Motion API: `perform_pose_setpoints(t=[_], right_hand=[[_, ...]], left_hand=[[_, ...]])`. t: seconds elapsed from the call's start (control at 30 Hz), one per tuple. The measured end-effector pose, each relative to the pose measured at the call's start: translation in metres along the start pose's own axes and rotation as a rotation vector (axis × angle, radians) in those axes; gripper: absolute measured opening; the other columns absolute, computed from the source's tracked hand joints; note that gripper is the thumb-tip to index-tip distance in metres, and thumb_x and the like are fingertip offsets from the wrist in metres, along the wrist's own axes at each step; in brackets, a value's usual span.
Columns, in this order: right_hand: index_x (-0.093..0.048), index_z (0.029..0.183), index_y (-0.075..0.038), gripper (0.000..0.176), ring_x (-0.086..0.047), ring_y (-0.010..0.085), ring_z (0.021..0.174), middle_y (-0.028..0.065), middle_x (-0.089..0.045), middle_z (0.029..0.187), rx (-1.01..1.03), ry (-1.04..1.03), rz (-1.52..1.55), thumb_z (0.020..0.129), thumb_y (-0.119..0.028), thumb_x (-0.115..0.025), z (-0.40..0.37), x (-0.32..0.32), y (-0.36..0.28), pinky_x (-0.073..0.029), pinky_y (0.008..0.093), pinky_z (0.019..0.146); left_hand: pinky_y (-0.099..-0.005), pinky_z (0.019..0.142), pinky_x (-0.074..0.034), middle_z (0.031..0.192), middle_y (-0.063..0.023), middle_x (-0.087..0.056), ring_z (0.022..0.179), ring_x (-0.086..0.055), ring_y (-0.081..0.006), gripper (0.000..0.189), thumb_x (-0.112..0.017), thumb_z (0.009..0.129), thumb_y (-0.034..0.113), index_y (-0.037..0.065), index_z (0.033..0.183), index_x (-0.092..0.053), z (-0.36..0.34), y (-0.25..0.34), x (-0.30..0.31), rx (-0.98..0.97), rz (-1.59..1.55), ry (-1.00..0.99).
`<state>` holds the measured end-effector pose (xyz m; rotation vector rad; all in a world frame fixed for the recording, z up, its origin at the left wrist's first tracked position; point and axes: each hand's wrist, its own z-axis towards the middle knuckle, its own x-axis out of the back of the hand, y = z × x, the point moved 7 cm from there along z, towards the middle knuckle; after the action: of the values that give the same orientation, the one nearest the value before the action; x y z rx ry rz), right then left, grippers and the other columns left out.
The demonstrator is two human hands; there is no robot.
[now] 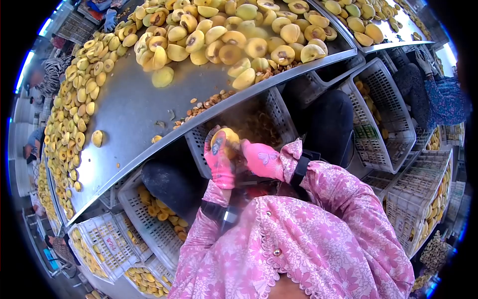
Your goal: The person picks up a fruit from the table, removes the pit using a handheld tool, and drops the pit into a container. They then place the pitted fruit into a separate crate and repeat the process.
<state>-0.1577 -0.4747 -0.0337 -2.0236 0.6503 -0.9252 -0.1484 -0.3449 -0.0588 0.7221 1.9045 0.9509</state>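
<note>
A yellow peach half (230, 141) is in my left hand (218, 158), whose pink-gloved fingers wrap round its left side. My right hand (263, 157), in a matching pink glove, is at the fruit's right side with its fingers curled together; what it grips, if anything, is hidden. Both hands are over a white crate (282, 112) between my knees, with brown pieces (254, 127) inside. Just beyond lies the metal table (130, 102), with heaped peach halves (195, 41) and loose pits (211, 101) near its edge.
White crates holding peach halves stand at my left (137, 219) and right (391, 112). More stacked crates (416, 192) are at the far right. The table's raised metal rim (149, 152) runs diagonally before me. Other people sit nearby, one in a blue patterned sleeve (445, 102).
</note>
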Motion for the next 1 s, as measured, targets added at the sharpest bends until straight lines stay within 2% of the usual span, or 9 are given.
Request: perform_pose_setpoints(t=[0.07, 0.17, 0.27, 0.37, 0.47, 0.57, 0.67, 0.87, 1.0], right_hand=[[-0.052, 0.097, 0.001, 0.024, -0.060, 0.0284, 0.069, 0.0125, -0.061, 0.074, -0.009, -0.048, -0.098, 0.091, -0.022, -0.045, 0.001, 0.001, -0.003, -0.046, 0.0371, 0.064], [-0.048, 0.094, 0.005, 0.024, -0.061, 0.0353, 0.074, 0.0212, -0.059, 0.078, 0.187, -0.024, -0.219, 0.082, -0.014, -0.057, 0.015, -0.013, -0.001, -0.046, 0.0386, 0.061], [-0.051, 0.098, 0.002, 0.022, -0.062, 0.0327, 0.073, 0.0171, -0.063, 0.077, 0.085, -0.025, -0.097, 0.088, -0.017, -0.051, 0.019, -0.015, 0.010, -0.047, 0.0395, 0.064], [-0.050, 0.098, 0.004, 0.023, -0.060, 0.0333, 0.069, 0.0201, -0.059, 0.073, 0.079, -0.055, -0.174, 0.085, -0.014, -0.055, 0.012, -0.003, 0.000, -0.048, 0.0383, 0.060], [-0.048, 0.098, 0.003, 0.024, -0.061, 0.0290, 0.063, 0.0159, -0.058, 0.070, 0.093, -0.104, -0.130, 0.083, -0.013, -0.056, 0.015, -0.005, -0.002, -0.046, 0.0363, 0.052], [-0.047, 0.099, 0.003, 0.024, -0.057, 0.0197, 0.054, 0.0097, -0.054, 0.067, -0.198, -0.289, 0.335, 0.084, -0.015, -0.055, 0.004, -0.007, -0.008, -0.045, 0.0321, 0.046], [-0.048, 0.098, 0.002, 0.023, -0.053, 0.0128, 0.049, 0.0056, -0.052, 0.066, -0.235, -0.278, 0.398, 0.085, -0.017, -0.054, 0.007, -0.012, -0.002, -0.044, 0.0276, 0.042], [-0.053, 0.085, 0.001, 0.018, -0.049, 0.0142, 0.046, 0.0042, -0.052, 0.065, -0.201, -0.306, 0.096, 0.082, -0.017, -0.056, 0.012, -0.005, 0.001, -0.042, 0.0282, 0.042], [-0.052, 0.079, -0.003, 0.015, -0.046, 0.0109, 0.045, 0.0014, -0.049, 0.063, -0.385, -0.458, 0.799, 0.082, -0.017, -0.058, 0.003, -0.023, 0.001, -0.040, 0.0256, 0.042]], left_hand=[[-0.0298, 0.083, -0.050, 0.107, -0.0108, -0.062, 0.093, -0.060, -0.0185, 0.029, -0.065, 0.083, 0.010, 0.000, 0.110, -0.058, 0.004, -0.001, 0.003, -0.028, 0.047, -0.009], [-0.0300, 0.082, -0.050, 0.107, -0.0109, -0.062, 0.093, -0.060, -0.0187, 0.029, -0.065, 0.083, 0.010, 0.000, 0.109, -0.058, 0.007, -0.002, 0.004, -0.020, 0.023, 0.007], [-0.0302, 0.081, -0.051, 0.106, -0.0106, -0.063, 0.092, -0.061, -0.0189, 0.030, -0.066, 0.082, 0.010, 0.000, 0.109, -0.058, 0.006, -0.002, 0.006, -0.017, 0.012, 0.032], [-0.0303, 0.080, -0.051, 0.104, -0.0105, -0.064, 0.091, -0.061, -0.0192, 0.030, -0.067, 0.081, 0.010, 0.000, 0.109, -0.059, 0.008, -0.007, 0.006, 0.002, 0.028, 0.027], [-0.0303, 0.080, -0.051, 0.103, -0.0107, -0.064, 0.091, -0.062, -0.0192, 0.030, -0.067, 0.081, 0.011, 0.000, 0.108, -0.060, 0.012, -0.008, 0.010, -0.019, 0.086, 0.023], [-0.0301, 0.081, -0.051, 0.103, -0.0111, -0.064, 0.091, -0.062, -0.0190, 0.031, -0.068, 0.081, 0.011, 0.000, 0.109, -0.060, 0.012, -0.004, 0.008, -0.043, 0.087, -0.016], [-0.0296, 0.082, -0.050, 0.103, -0.0110, -0.064, 0.090, -0.062, -0.0190, 0.032, -0.068, 0.081, 0.012, 0.001, 0.109, -0.059, 0.014, -0.007, 0.008, -0.015, 0.051, -0.048], [-0.0300, 0.081, -0.050, 0.104, -0.0098, -0.064, 0.093, -0.061, -0.0189, 0.033, -0.068, 0.081, 0.014, 0.002, 0.110, -0.059, 0.022, -0.018, 0.015, 0.059, 0.129, -0.107], [-0.0331, 0.081, -0.051, 0.108, -0.0119, -0.062, 0.092, -0.061, -0.0215, 0.037, -0.064, 0.085, 0.018, 0.002, 0.117, -0.055, 0.024, -0.014, 0.007, 0.084, 0.102, -0.218]])
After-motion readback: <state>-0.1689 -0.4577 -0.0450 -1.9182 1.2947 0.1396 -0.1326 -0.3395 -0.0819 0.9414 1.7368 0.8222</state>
